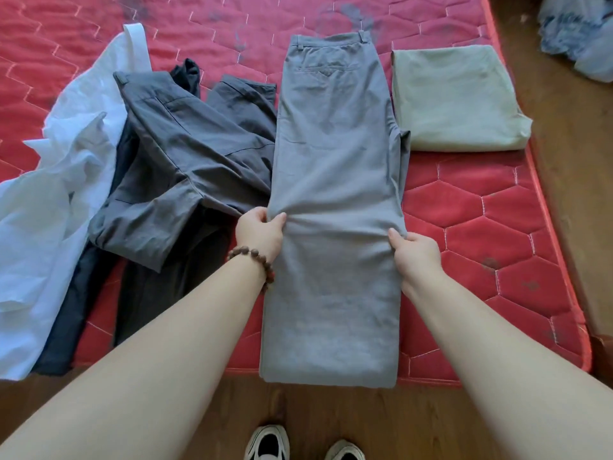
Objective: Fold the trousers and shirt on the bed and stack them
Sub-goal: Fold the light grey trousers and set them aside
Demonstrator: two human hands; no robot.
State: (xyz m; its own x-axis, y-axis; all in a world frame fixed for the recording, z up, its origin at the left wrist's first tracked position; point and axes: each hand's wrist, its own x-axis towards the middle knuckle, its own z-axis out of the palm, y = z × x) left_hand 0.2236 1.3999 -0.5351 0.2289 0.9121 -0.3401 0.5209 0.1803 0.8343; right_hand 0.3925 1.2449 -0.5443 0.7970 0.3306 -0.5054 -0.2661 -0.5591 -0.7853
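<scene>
The soft, limp grey trousers (335, 207) are pinched at both side edges, mid-length, by the left hand (260, 234) and the right hand (414, 252).

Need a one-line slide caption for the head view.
Both hands pinch the grey trousers mid-leg on the red mattress, beside one folded beige garment.

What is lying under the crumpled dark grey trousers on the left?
Under the dark grey trousers lie a white shirt and a black garment, both partly visible. How far they reach beneath is hidden.
</scene>
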